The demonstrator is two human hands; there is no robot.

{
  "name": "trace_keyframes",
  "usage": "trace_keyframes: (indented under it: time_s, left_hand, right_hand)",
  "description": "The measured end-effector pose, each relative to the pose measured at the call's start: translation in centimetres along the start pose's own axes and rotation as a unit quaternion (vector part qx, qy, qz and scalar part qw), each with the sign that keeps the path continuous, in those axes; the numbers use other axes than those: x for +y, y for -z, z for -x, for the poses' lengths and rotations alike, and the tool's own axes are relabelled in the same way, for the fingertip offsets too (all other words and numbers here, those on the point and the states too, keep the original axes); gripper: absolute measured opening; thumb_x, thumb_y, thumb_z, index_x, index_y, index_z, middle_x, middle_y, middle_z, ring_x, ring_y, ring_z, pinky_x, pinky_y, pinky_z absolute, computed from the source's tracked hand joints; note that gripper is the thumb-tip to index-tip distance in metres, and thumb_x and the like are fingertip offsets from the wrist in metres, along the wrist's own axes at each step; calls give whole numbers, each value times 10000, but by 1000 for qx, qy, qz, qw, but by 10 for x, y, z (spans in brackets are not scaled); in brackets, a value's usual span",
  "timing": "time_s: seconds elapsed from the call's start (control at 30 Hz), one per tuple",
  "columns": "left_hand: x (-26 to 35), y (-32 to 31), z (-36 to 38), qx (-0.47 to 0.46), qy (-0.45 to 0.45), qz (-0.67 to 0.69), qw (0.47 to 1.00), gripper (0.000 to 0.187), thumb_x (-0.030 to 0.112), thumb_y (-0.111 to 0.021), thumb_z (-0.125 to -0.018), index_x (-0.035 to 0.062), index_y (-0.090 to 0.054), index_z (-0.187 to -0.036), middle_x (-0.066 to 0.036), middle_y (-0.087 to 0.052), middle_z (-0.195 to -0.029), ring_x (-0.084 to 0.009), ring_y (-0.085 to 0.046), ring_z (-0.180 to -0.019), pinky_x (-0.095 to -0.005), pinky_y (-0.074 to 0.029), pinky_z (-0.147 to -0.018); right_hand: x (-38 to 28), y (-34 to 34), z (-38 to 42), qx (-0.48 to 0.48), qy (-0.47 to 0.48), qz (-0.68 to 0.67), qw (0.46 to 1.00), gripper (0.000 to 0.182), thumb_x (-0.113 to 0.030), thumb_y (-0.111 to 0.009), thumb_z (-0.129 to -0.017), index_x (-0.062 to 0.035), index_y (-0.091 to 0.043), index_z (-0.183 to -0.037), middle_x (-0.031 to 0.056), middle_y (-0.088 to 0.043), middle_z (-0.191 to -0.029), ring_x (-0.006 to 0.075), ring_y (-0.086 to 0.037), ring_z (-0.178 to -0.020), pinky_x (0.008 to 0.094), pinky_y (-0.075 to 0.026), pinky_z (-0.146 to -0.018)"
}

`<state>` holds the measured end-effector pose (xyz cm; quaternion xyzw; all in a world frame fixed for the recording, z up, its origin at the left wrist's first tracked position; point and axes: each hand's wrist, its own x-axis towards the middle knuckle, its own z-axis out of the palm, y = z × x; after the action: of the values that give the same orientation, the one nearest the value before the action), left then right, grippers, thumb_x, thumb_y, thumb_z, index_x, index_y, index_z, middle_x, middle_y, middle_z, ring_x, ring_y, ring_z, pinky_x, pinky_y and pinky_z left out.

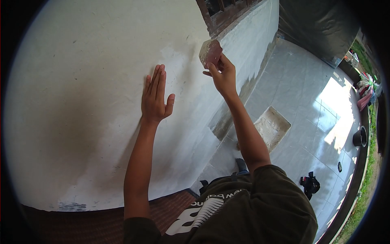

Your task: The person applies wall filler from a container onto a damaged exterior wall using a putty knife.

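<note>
My left hand (154, 99) lies against the pale plastered wall (101, 53), its fingers stretched out together and the thumb apart. Higher and to the right, my right hand (223, 77) pinches a small flat reddish-brown piece (213, 53) between thumb and fingers. White residue coats the left part of that piece, which overlaps the wall near the window corner in this view. Lighter whitish patches show on the wall around both hands.
A brown window frame (227, 16) is set in the wall above. On the grey tiled floor (300, 101) stand a shallow tray (280, 126) smeared with white material and a dark bucket (360, 137). A black bundle (310, 186) lies nearer, and a dark sheet (321, 24) hangs beyond.
</note>
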<state>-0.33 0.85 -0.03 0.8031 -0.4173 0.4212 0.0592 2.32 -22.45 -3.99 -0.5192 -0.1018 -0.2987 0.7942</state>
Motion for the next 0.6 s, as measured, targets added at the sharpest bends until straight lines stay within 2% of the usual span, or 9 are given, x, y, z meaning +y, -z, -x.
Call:
trace_keyframes:
  time_s: [0.03, 0.07, 0.1, 0.17, 0.23, 0.37, 0.43, 0.53, 0.6]
  left_hand:
    - [0, -1, 0, -1, -1, 1, 1000, 598, 308, -356, -1016, -38, -306, -1502, -196, -392, -1539, -343, -348, -1449, -507, -201, -1194]
    - [0, -1, 0, 0, -1, 1, 1000, 598, 308, -356, -1017, -39, -306, -1501, -199, -392, -1538, -344, -349, -1448, -507, -199, -1195]
    - [0, -1, -1, 1, -1, 2, 1000, 598, 308, -355, -1017, -40, -307, -1501, -201, -392, -1537, -346, -349, -1448, -507, -197, -1195]
    - [1, 1, -1, 0, -2, 2, 1000, 599, 308, -353, -1018, -43, -304, -1501, -202, -391, -1537, -347, -350, -1447, -509, -194, -1195]
    - [1, 1, -2, 0, -3, 2, 1000, 600, 308, -351, -1018, -45, -301, -1501, -204, -390, -1538, -348, -351, -1447, -510, -191, -1195]
    - [1, 1, -1, 4, 3, 4, 1000, 608, 321, -392, -1006, -49, -339, -1485, -183, -410, -1532, -307, -360, -1448, -474, -204, -1202]
    - [0, 0, -1, 1, 7, 5, 1000, 609, 324, -391, -1007, -48, -339, -1485, -184, -411, -1531, -308, -362, -1447, -475, -205, -1202]
    - [2, 1, -1, 6, 6, 4, 1000, 610, 330, -388, -1008, -48, -340, -1485, -186, -411, -1531, -311, -367, -1443, -478, -204, -1201]
    - [1, 1, 0, -9, 1, -4, 1000, 622, 330, -349, -1021, -56, -284, -1504, -213, -386, -1537, -355, -349, -1447, -519, -175, -1196]
  right_hand:
    - [3, 0, -1, 1, 0, 0, 1000, 417, 4, -599, -900, 12, -566, -1316, 37, -632, -833, 130, -567, -687, 323, -490, -544]
    - [0, -4, -3, 13, 103, 165, 981, 452, 35, -602, -879, 3, -568, -1328, 53, -628, -803, 126, -566, -683, 315, -493, -567]
    - [-2, -9, -5, 24, 203, 324, 924, 491, 67, -605, -857, -7, -570, -1341, 69, -624, -773, 122, -565, -679, 307, -496, -591]
    - [4, -25, -14, 41, 306, 363, 879, 585, 88, -613, -805, -21, -552, -1376, 95, -635, -777, 223, -547, -703, 329, -497, -692]
    - [11, -36, -19, 30, 334, 377, 863, 620, 89, -623, -775, -19, -543, -1381, 101, -648, -838, 261, -555, -794, 348, -505, -734]
    - [34, -48, -26, 4, 351, 385, 854, 647, 87, -629, -752, -11, -530, -1384, 98, -656, -911, 288, -541, -848, 366, -509, -758]
    - [46, -50, -21, -47, 315, 410, 854, 648, 86, -628, -750, -7, -528, -1384, 88, -658, -951, 299, -526, -856, 370, -507, -771]
    - [49, -51, -5, -54, 294, 391, 870, 654, 88, -626, -749, 8, -517, -1388, 85, -651, -927, 295, -517, -850, 365, -503, -773]
    - [47, -49, 12, -76, 262, 391, 879, 694, 79, -634, -741, 33, -472, -1415, 98, -646, -906, 290, -525, -844, 366, -505, -767]
